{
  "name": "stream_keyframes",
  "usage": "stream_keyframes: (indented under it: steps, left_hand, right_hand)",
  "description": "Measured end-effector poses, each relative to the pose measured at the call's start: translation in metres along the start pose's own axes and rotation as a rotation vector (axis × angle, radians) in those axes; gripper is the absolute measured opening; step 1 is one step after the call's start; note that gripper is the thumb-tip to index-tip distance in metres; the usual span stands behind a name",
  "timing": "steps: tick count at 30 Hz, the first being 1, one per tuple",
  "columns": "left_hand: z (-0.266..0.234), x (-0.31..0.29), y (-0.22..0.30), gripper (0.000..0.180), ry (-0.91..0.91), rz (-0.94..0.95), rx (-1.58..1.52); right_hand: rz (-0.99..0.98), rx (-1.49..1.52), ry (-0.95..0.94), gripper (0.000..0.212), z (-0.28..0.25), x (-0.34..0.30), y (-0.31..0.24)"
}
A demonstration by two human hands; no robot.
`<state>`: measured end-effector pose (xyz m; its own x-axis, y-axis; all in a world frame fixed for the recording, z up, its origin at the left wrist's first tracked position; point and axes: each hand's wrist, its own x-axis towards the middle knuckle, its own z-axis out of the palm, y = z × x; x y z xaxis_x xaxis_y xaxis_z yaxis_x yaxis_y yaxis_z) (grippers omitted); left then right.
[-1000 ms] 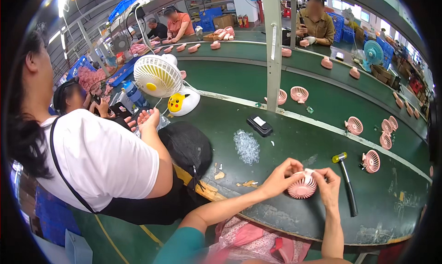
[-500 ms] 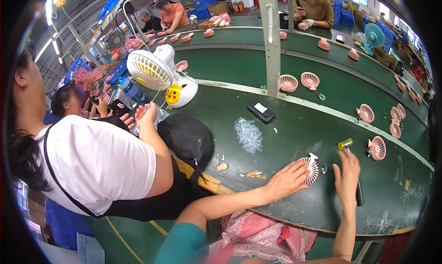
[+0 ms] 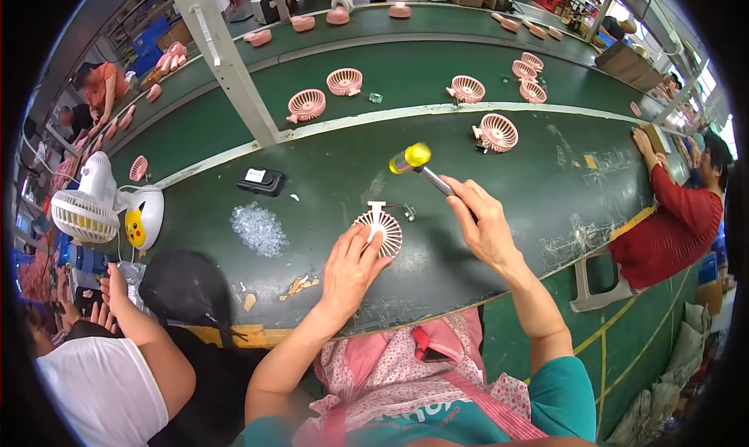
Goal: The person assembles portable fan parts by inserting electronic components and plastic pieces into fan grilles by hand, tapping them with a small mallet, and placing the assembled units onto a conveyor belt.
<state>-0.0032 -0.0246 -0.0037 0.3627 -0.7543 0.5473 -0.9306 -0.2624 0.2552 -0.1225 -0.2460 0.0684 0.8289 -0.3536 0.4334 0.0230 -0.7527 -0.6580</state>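
A round pink fan housing (image 3: 388,227) with radial ribs lies on the green work surface (image 3: 328,174) in front of me. My left hand (image 3: 347,271) holds it down, fingers laid over its ribs. From its stubby neck, a wire leads to a small circuit board (image 3: 409,212) just to the right. Raised above the surface, my right hand (image 3: 485,222) grips the handle of a small hammer (image 3: 417,160) with a yellow head. The hammer head is in the air, beyond and right of the housing, apart from it. My palm hides the lower handle.
Left lie a pile of clear plastic bits (image 3: 260,228), a black case (image 3: 261,182), a black mesh bag (image 3: 186,287) and a white desk fan (image 3: 86,213). Other pink housings (image 3: 498,133) lie beyond. A metal post (image 3: 234,72) stands ahead. Co-workers sit at both sides.
My right hand has closed on the hammer's handle and lifted it off the surface. My left hand stays on the pink fan housing. The view has turned to the right.
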Motion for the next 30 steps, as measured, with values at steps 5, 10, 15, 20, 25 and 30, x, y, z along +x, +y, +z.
stream_keyframes:
  steps: [5,10,15,20,25,30]
  left_hand:
    - [0.001,0.0,0.004,0.049,0.007,0.019,-0.006]
    - [-0.009,0.005,-0.008,0.036,0.115,-0.091,-0.287]
    - [-0.044,0.016,-0.072,0.024,0.26,-0.273,0.295]
    - [-0.04,0.009,-0.125,0.011,0.017,-0.47,0.664]
    - [-0.034,-0.002,-0.13,0.006,0.142,-0.443,0.536]
    - [-0.032,-0.002,-0.126,0.003,0.174,-0.398,0.491]
  right_hand:
    - [-0.053,-0.164,-0.248,0.03,0.025,-0.014,0.005]
    - [0.005,-0.304,-0.097,0.027,0.027,0.005,0.026]
    - [-0.13,-0.174,-0.093,0.029,0.042,0.025,0.018]
    - [-0.245,-0.199,-0.315,0.027,0.07,0.03,0.021]
    - [-0.216,-0.157,-0.253,0.022,0.082,0.02,0.017]
    - [-0.201,-0.094,-0.166,0.013,0.09,0.013,0.022]
